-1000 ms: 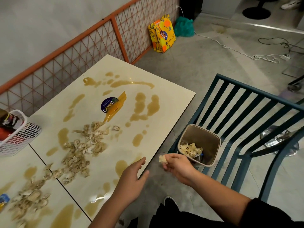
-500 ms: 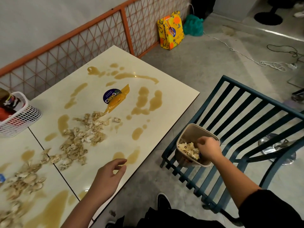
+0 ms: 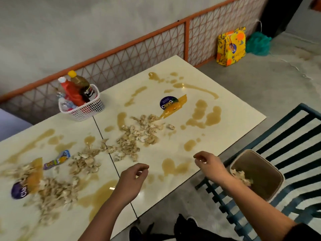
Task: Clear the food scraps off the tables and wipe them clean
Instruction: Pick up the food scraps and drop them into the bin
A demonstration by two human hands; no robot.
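Two tabletops butted edge to edge, right tabletop and left tabletop, with a dark seam between them.

Food scraps, three loose heaps:
- right heap, mid right tabletop
- middle heap, just left of the seam, with bits trailing across it
- left heap, near edge of left tabletop, motion-blurred

Brown sauce puddles are spread over both tabletops, too many and too merged to count.

Wrappers, three:
- two amber ones with round purple "ClavG" labels, one on the right tabletop touching the right heap, one in the left heap
- one small blue-and-yellow wrapper between the middle and left heaps

One tan bin sits on the slatted seat of one dark teal chair, just off the right tabletop's near edge. There are a few scraps inside the bin.

Left hand: over the right tabletop near the seam, fingers loosely curled, grip empty.
Right hand: at the right tabletop's near edge, beside the bin, fingers loosely curled, grip empty. Neither hand touches the scraps.

One white basket stands at the far end of the seam. It holds a red bottle, a brown bottle with a yellow cap, and at least one clear bottle.

On the floor by the orange mesh fence: one yellow bag and one teal bundle.
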